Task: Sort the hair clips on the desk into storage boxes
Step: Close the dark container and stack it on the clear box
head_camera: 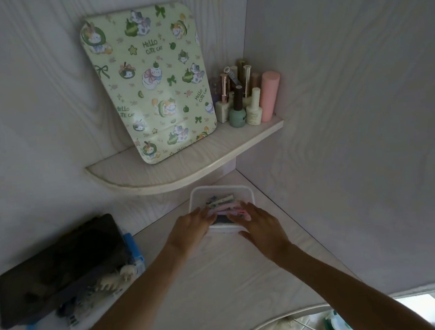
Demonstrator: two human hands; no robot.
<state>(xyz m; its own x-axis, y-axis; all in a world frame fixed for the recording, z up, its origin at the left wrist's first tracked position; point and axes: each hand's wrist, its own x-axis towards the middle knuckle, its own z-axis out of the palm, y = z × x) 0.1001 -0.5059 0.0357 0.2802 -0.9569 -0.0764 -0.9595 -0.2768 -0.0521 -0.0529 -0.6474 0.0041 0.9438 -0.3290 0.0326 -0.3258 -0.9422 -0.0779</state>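
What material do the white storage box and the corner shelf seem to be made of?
The white storage box looks like thin translucent plastic with a matte finish: its walls let light through and its corners are rounded. The corner shelf looks like laminated board with a pale wood-grain print and a smooth edge band; real wood cannot be ruled out.

Dim woodgrain walls (pixel 349 87) (corner shelf (pixel 185 167))

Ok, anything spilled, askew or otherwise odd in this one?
Mostly tidy. Both hands, left hand and right hand, are at the white box, where the hair clips lie heaped, not spilled. The one messy spot is the left edge of the desk: a jumble of small items below a leaning dark tablet.
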